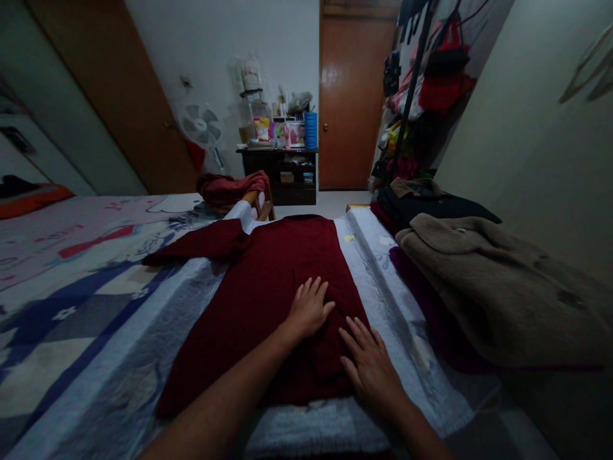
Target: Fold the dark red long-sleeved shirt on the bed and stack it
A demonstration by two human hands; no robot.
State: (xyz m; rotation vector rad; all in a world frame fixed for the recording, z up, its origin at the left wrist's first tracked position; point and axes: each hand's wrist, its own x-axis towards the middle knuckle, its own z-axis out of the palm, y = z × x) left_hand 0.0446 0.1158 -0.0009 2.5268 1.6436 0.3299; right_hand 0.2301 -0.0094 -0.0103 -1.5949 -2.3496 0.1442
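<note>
The dark red knitted long-sleeved garment (268, 275), taken as the landmark, lies flat on pale blue patterned bedding (138, 390), one sleeve spread to its left. The left hand (312, 308) rests palm down on the garment's right half, fingers slightly apart, thumb out. The right hand (368, 361) lies at the garment's right edge, nearer the camera, fingers spread; neither hand is clamped on anything.

Beyond the garment's far end stands a dark open-shelved cabinet (251, 167). Its shelves hold a small tan box (287, 176) and small blue items (308, 177). On top are a yellow-and-red packet (262, 129), a white-framed picture (295, 135) and a blue ribbed cylinder (311, 131), its contents not visible. Above it, a clear plastic bag (249, 75) contains a pale object, not identifiable. Red and black bags (443, 80) hang far right of the garment; contents cannot be seen.

Right of the garment, a brown fleecy coat (488, 287) lies on purple cloth (421, 297), near folded dark clothing (435, 207). Left of it, a printed bed cover (81, 281) bears pink and dark lettering, only partly legible. Packet print is too small to read.
</note>
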